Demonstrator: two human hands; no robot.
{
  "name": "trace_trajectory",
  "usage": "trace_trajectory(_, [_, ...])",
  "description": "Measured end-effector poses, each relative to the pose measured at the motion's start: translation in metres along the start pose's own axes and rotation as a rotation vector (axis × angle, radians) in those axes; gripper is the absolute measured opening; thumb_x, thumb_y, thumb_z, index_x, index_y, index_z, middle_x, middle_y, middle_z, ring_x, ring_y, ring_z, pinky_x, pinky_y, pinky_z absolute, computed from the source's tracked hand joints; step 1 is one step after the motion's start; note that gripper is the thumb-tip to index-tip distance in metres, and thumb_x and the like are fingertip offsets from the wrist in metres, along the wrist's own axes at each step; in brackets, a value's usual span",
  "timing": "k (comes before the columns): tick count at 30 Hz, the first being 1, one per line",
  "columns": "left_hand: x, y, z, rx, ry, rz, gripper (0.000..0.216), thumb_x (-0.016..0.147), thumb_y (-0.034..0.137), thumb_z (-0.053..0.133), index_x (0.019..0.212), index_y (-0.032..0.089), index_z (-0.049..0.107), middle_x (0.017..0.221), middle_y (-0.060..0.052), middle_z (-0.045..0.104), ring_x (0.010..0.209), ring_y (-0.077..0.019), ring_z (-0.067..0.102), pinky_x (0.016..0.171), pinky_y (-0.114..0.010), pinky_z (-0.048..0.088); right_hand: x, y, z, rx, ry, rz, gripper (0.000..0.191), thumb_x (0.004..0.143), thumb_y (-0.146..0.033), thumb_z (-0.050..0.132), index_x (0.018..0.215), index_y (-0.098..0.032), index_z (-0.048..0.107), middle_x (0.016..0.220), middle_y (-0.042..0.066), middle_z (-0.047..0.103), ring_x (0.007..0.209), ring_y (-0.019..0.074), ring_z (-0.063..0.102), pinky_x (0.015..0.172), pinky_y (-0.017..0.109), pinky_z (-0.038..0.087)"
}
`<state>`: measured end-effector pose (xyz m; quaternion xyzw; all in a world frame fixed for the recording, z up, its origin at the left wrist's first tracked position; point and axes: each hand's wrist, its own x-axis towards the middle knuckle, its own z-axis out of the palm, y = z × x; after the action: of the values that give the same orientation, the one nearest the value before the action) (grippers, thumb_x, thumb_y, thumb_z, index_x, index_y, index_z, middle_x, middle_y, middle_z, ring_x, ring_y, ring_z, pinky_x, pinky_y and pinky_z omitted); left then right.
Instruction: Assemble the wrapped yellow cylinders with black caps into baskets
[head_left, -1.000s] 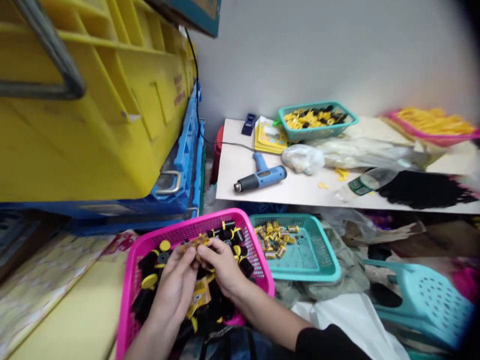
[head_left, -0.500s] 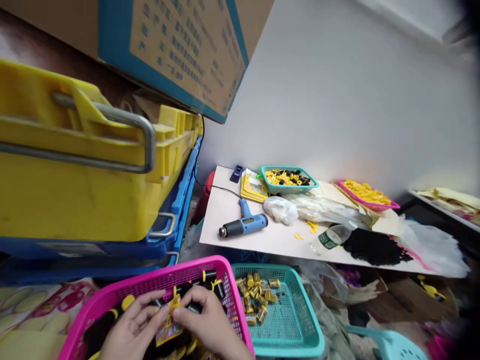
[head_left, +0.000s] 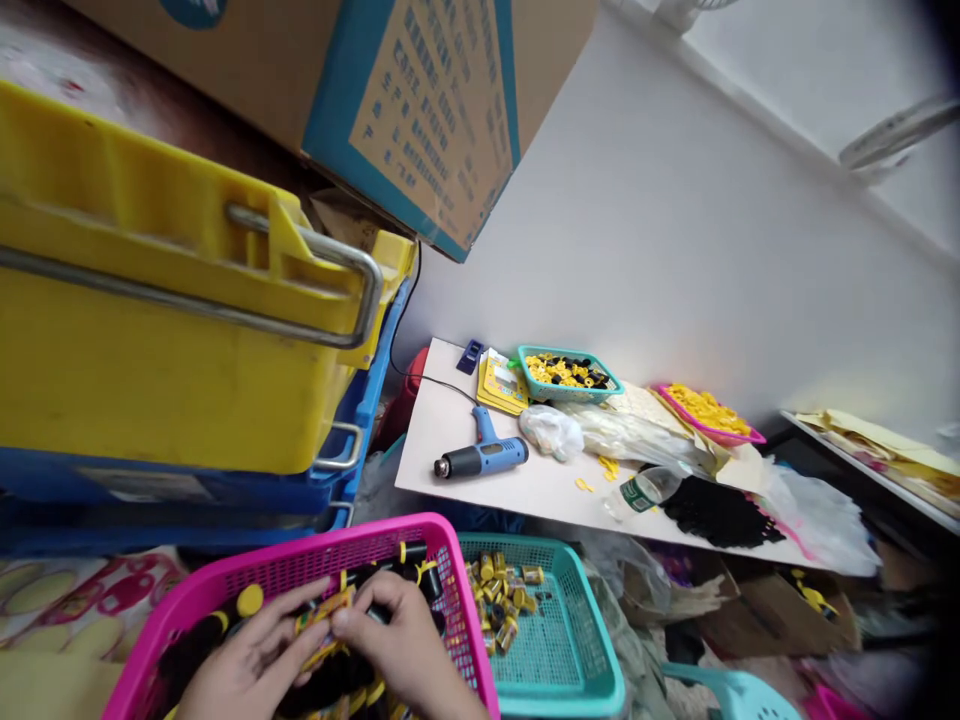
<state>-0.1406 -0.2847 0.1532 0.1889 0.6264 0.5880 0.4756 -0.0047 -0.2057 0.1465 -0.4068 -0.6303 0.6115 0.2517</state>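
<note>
Both my hands are over a pink basket (head_left: 300, 562) at the bottom left, which holds several black and yellow caps. My left hand (head_left: 244, 665) and my right hand (head_left: 397, 645) pinch a small yellow printed sleeve (head_left: 322, 622) between their fingertips, with a black piece under it. Right beside it, a teal basket (head_left: 577, 665) holds several small yellow-wrapped pieces (head_left: 501, 592).
A yellow crate (head_left: 165, 330) with a metal handle sits on a blue crate (head_left: 352, 440) at the left, under a cardboard box (head_left: 420, 100). A low white board (head_left: 465, 455) carries a blue heat gun (head_left: 480, 458), a second teal basket (head_left: 568, 372), plastic bags, a bottle and a pink tray (head_left: 709, 410).
The view has tilted up, so more of the wall and the cardboard box shows. My hands stay in the pink basket, now turning the yellow sleeve between the fingertips.
</note>
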Motion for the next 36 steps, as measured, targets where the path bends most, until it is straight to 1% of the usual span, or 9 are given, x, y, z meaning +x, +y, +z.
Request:
trace_trajectory(3, [-0.002,0.009,-0.009,0.236,0.046,0.026,0.037,0.045,0.055,0.084,0.068,0.027,0.079,0.073,-0.005,0.078,0.067,-0.0293,0.072,0.062,-0.034,0.06,-0.007,-0.009,-0.01,0.12,-0.057,0.051,0.028,0.077,-0.045,0.06,0.082,-0.018,0.056,0.076,-0.001,0.054,0.072,0.0119,0.05,0.072,0.024,0.04])
trace_trajectory(6, [-0.005,0.007,-0.012,0.285,0.079,0.122,0.03,0.062,0.05,0.076,0.077,0.024,0.08,0.08,-0.005,0.079,0.073,-0.0272,0.073,0.071,-0.035,0.06,-0.016,-0.013,-0.028,0.13,-0.051,0.082,0.037,0.071,-0.03,0.059,0.105,-0.023,0.046,0.093,-0.001,0.054,0.079,0.0126,0.053,0.071,0.024,0.045])
trace_trajectory(10, [-0.006,-0.006,-0.015,0.262,0.03,0.29,0.02,0.072,0.039,0.071,0.076,0.021,0.08,0.085,-0.006,0.078,0.084,-0.0235,0.072,0.082,-0.034,0.057,-0.023,-0.013,-0.05,-0.211,-0.061,-0.133,0.047,0.08,-0.024,0.062,0.122,-0.023,0.043,0.133,0.008,0.048,0.127,0.0193,0.046,0.111,0.037,0.036])
trace_trajectory(13, [-0.007,-0.011,-0.016,0.259,-0.025,0.345,0.016,0.075,0.034,0.07,0.075,0.022,0.08,0.083,-0.005,0.076,0.081,-0.0203,0.07,0.077,-0.03,0.057,-0.027,-0.019,-0.058,-0.239,-0.157,-0.197,0.047,0.083,-0.026,0.065,0.123,-0.025,0.041,0.145,0.012,0.04,0.138,0.0216,0.038,0.114,0.042,0.034])
trace_trajectory(17, [-0.009,-0.009,-0.014,0.237,-0.094,0.349,0.014,0.077,0.031,0.07,0.08,0.022,0.081,0.087,-0.005,0.077,0.083,-0.0196,0.071,0.079,-0.03,0.057,-0.028,-0.031,-0.061,-0.343,-0.202,-0.295,0.043,0.086,-0.03,0.065,0.127,-0.027,0.054,0.139,0.011,0.041,0.137,0.0247,0.037,0.113,0.045,0.036])
trace_trajectory(21, [-0.01,-0.007,-0.013,0.235,-0.107,0.327,0.015,0.078,0.03,0.07,0.083,0.022,0.081,0.09,-0.006,0.078,0.086,-0.0206,0.072,0.081,-0.031,0.058,-0.026,-0.028,-0.061,-0.269,-0.273,-0.348,0.059,0.087,-0.032,0.067,0.142,-0.032,0.047,0.119,0.007,0.053,0.116,0.0196,0.053,0.105,0.04,0.044])
trace_trajectory(25, [-0.01,-0.009,-0.015,0.223,-0.113,0.341,0.015,0.079,0.032,0.071,0.085,0.022,0.081,0.09,-0.007,0.078,0.085,-0.0211,0.072,0.077,-0.031,0.059,-0.026,-0.018,-0.059,-0.002,-0.292,-0.241,0.043,0.083,-0.028,0.073,0.123,-0.029,0.058,0.112,0.004,0.063,0.105,0.0159,0.062,0.093,0.032,0.053])
trace_trajectory(28, [-0.009,-0.011,-0.015,0.218,-0.137,0.385,0.015,0.08,0.031,0.071,0.088,0.024,0.081,0.092,-0.006,0.079,0.086,-0.0199,0.072,0.079,-0.029,0.059,-0.024,-0.015,-0.059,-0.023,-0.258,-0.29,0.024,0.083,-0.027,0.073,0.107,-0.026,0.068,0.11,0.005,0.064,0.104,0.0154,0.063,0.086,0.028,0.055])
trace_trajectory(36, [-0.012,-0.01,-0.01,0.197,-0.177,0.4,0.016,0.081,0.027,0.07,0.094,0.026,0.08,0.099,-0.005,0.079,0.092,-0.0189,0.074,0.085,-0.027,0.058,-0.024,-0.012,-0.055,-0.144,-0.16,-0.271,0.032,0.079,-0.036,0.077,0.108,-0.024,0.07,0.103,0.006,0.069,0.089,0.0157,0.067,0.073,0.027,0.056])
